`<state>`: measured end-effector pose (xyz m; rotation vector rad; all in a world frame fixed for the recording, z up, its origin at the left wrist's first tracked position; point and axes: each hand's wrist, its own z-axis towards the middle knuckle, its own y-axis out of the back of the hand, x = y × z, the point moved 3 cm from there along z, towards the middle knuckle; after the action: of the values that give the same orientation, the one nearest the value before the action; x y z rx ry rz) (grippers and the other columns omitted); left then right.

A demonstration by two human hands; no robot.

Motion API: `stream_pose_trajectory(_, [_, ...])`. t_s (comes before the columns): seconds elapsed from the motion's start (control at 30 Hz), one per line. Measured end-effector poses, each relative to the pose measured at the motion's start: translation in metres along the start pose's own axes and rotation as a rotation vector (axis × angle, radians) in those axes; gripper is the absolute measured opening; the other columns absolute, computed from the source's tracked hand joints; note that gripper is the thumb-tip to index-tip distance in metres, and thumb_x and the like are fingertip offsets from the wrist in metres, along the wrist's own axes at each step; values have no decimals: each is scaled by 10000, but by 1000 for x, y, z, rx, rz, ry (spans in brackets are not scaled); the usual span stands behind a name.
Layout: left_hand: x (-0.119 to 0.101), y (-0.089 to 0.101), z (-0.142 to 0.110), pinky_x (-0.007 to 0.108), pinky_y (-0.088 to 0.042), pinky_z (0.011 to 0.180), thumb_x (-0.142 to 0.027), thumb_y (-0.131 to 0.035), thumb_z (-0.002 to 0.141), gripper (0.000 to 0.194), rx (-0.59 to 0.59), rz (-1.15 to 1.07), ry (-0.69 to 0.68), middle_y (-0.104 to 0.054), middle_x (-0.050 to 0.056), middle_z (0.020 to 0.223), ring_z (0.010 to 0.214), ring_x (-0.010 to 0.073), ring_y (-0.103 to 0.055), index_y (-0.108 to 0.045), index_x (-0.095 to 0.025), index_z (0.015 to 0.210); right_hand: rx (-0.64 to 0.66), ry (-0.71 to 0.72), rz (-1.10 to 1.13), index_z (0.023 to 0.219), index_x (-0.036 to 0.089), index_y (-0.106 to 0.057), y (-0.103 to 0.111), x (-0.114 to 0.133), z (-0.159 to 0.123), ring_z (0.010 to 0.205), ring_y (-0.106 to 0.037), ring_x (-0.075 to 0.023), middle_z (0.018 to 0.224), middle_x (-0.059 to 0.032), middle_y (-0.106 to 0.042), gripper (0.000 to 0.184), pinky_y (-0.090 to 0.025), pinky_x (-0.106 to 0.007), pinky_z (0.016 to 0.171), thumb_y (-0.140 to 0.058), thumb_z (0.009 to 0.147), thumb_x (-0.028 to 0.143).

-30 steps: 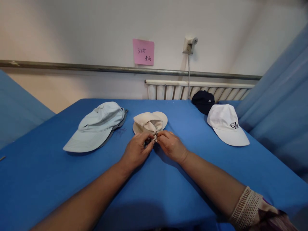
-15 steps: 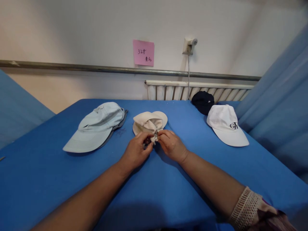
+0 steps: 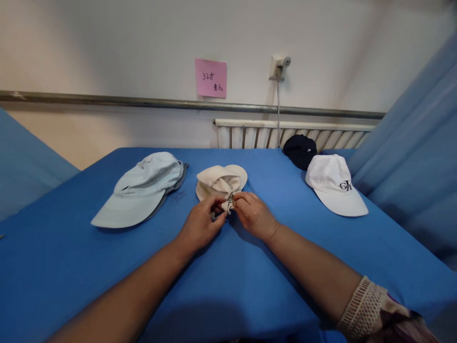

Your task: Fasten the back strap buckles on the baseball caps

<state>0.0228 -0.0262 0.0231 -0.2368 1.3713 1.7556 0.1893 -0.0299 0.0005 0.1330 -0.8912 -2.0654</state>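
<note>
A beige cap (image 3: 219, 181) lies crumpled in the middle of the blue table (image 3: 232, 267). Both my hands meet at its near edge. My left hand (image 3: 200, 224) pinches the cap's back strap from the left, fingers closed. From the right, my right hand (image 3: 254, 215) pinches the same strap, where a small dark buckle shows between the fingertips. The cap's brim points away from me.
A pale blue wide-brimmed cap (image 3: 141, 188) lies to the left. At the right lie a white cap with a dark logo (image 3: 333, 183) and, behind it, a navy cap (image 3: 300, 150). A radiator (image 3: 293, 133), a rail and a pink note (image 3: 210, 78) are on the wall.
Both hands stay pinched at the beige cap's strap, with the fingers shifting slightly. The view has drifted a little to the right.
</note>
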Motion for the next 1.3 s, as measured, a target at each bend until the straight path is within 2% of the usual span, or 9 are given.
stream_pose_trajectory(0.43, [0, 1, 0, 289, -476, 692, -236, -598, 785, 92, 28, 52, 0, -654, -6, 785, 719, 163, -601, -597, -205, 872, 31, -7, 2, 941, 180, -632, -3, -2, -1, 975, -602, -214, 1051, -107, -649, 153, -513, -380, 875, -518, 916, 81])
stream_pose_trajectory(0.73, [-4, 6, 0, 326, -469, 714, -244, -563, 814, 135, 76, 195, -35, -647, 36, 855, 795, 209, -610, -631, -203, 923, 28, 58, -6, 920, 172, -642, -1, 3, 3, 982, -600, -209, 1025, -106, -660, 146, -507, -381, 892, -523, 925, 88])
stream_pose_trajectory(0.93, [-8, 10, 1, 341, -487, 774, -252, -547, 837, 158, 84, 188, -70, -672, 51, 928, 865, 221, -634, -651, -207, 947, -2, 75, -20, 931, 170, -646, 0, 3, 3, 1003, -601, -200, 1043, -97, -666, 164, -508, -368, 911, -499, 944, 97])
stream_pose_trajectory(1.13, [-6, 9, 0, 305, -489, 700, -249, -580, 816, 155, 30, 99, 55, -712, 11, 841, 751, 193, -663, -624, -207, 959, -24, 84, -10, 914, 168, -644, 2, 3, 3, 992, -603, -199, 1025, -95, -668, 165, -507, -363, 908, -492, 956, 120])
stream_pose_trajectory(1.3, [-3, 7, 0, 283, -486, 696, -272, -604, 800, 176, 38, 89, 61, -723, -4, 812, 734, 179, -667, -672, -208, 949, -19, 87, -13, 908, 156, -638, 2, 4, 3, 985, -598, -202, 1029, -108, -672, 154, -505, -365, 908, -498, 951, 110])
